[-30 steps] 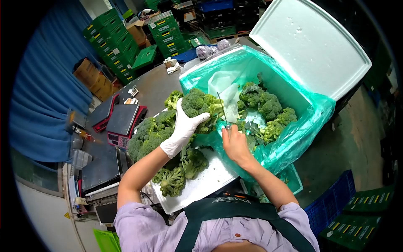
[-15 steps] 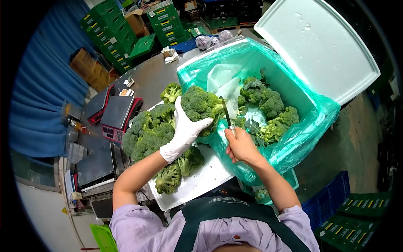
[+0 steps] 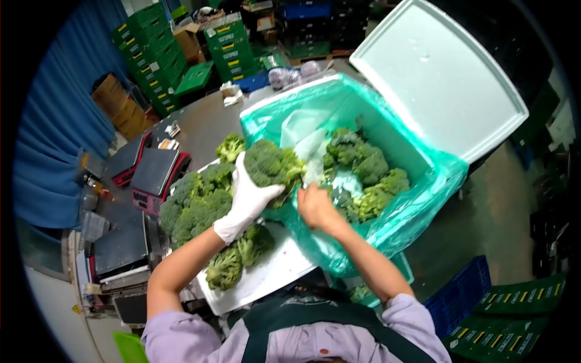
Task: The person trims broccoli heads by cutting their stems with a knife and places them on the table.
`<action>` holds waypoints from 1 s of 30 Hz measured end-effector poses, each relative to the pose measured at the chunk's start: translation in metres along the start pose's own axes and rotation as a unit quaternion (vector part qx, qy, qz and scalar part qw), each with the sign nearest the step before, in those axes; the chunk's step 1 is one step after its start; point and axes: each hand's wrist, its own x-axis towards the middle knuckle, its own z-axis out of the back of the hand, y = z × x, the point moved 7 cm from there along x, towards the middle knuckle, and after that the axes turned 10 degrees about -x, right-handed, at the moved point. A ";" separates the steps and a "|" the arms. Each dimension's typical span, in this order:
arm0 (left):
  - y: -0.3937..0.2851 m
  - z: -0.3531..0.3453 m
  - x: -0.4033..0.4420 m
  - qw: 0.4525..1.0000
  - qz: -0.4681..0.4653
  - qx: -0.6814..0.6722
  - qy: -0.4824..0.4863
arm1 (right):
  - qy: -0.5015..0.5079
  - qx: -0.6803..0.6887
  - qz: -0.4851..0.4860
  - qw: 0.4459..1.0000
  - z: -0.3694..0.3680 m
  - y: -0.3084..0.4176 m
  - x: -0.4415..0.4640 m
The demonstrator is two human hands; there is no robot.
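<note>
gloved left hand [image 3: 249,196] wrapped snug round a broccoli head [image 3: 263,163] | right hand [image 3: 316,207] near its stem [image 3: 296,167], tbh can't tell its grip

Wears a pale lilac cloth shirt [image 3: 357,340], softly wrinkled, with loose sleeves [image 3: 175,330] ending above the elbows and a small round reddish-brown button [image 3: 324,351] at near centre. Over it, wears a dark green apron [image 3: 315,316] with broad straps [image 3: 258,342] at left and right and pale, blurred lettering [image 3: 302,298]. Has a thin white glove [image 3: 227,230] on the left hand [image 3: 249,196].
</note>
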 end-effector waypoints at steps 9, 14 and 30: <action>-0.010 0.000 -0.002 0.996 0.085 0.020 -0.019 | 0.040 -0.037 0.073 0.996 0.003 0.015 0.011; 0.001 0.012 0.018 0.988 0.076 -0.136 0.019 | 0.101 -0.099 0.103 0.985 0.006 0.006 0.005; -0.061 -0.019 0.053 0.857 0.224 -0.394 0.244 | -0.237 -0.165 0.235 0.928 0.121 0.002 -0.092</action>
